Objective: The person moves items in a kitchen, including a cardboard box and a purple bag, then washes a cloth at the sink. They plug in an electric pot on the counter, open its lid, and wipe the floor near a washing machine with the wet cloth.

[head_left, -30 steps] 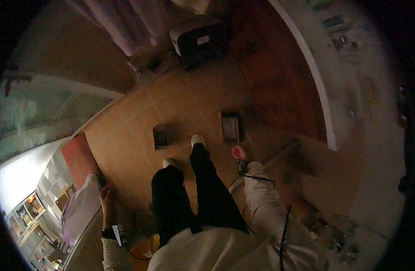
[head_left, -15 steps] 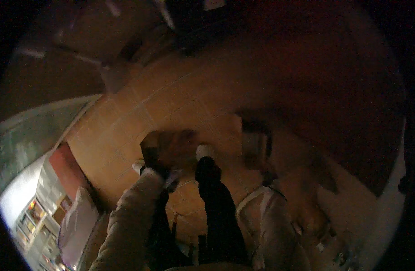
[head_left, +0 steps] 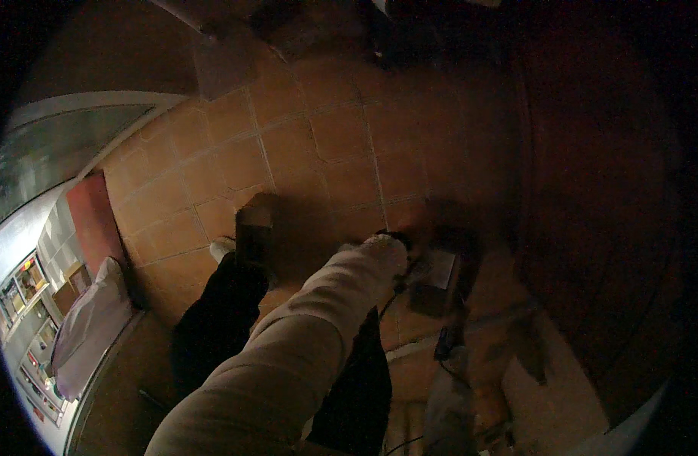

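Note:
My left arm in its pale sleeve reaches across to the right, over my right leg. At its end my left hand (head_left: 411,229) is dim and blurred, close to the far left corner of an open box (head_left: 432,302). A pale flat surface (head_left: 440,269) shows in that box. Lower right, my right hand (head_left: 451,336) is a dark shape at the box's near right side; whether it touches the box I cannot tell. Darkness hides the fingers of both hands. A dark cord (head_left: 389,302) runs down from near the box.
Another boxy thing (head_left: 255,220) stands on the tiled floor (head_left: 303,137), beside my left shoe (head_left: 222,248). On the left are a reddish panel (head_left: 96,216), a pale cushion-like thing (head_left: 94,327) and lit shelves (head_left: 31,292). A dark reddish surface (head_left: 592,190) fills the right.
My left arm has swung from the left-hand box across to the right-hand one. The right arm stays low on the right. The view has shifted slightly.

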Demonstrator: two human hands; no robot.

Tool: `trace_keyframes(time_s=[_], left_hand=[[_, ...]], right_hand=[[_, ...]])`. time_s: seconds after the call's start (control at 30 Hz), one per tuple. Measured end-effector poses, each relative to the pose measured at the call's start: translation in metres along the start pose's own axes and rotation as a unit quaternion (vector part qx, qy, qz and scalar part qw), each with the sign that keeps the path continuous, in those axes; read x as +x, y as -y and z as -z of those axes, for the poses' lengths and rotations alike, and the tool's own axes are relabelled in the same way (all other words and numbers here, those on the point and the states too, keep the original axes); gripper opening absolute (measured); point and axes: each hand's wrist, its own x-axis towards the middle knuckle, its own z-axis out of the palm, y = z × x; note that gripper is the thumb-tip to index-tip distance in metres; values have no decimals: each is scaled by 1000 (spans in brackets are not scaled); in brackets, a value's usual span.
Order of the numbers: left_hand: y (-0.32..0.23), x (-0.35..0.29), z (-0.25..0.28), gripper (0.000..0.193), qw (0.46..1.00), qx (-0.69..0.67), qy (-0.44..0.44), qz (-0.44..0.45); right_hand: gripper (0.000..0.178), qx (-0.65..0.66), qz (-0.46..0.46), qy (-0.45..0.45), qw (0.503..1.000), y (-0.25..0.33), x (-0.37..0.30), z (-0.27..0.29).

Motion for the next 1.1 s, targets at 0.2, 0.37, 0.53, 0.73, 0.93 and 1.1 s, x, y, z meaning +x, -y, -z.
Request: trace_keyframes(time_s=[0.2, 0.37, 0.53, 0.73, 0.93, 1.1], left_hand=[[53, -55, 99, 20, 998, -29, -47, 11], [113, -124, 227, 21, 986, -58, -150, 37], [203, -181, 346, 22, 948, -86, -301, 60], [283, -183, 384, 25, 834, -102, -537, 77], [261, -181, 345, 42, 858, -311, -405, 44], [244, -162, 360, 42, 894, -139, -407, -129]], right_hand=[[31, -53, 71, 31, 996, 77, 10, -37], [32, -132, 171, 104, 971, 158, 46, -126], [34, -271, 275, 155, 909, 210, 114, -280], [36, -389, 291, 110, 867, 241, 152, -383], [33, -250, 158, 195, 935, 238, 137, -363], [35, -236, 190, 183, 935, 262, 158, -358]])
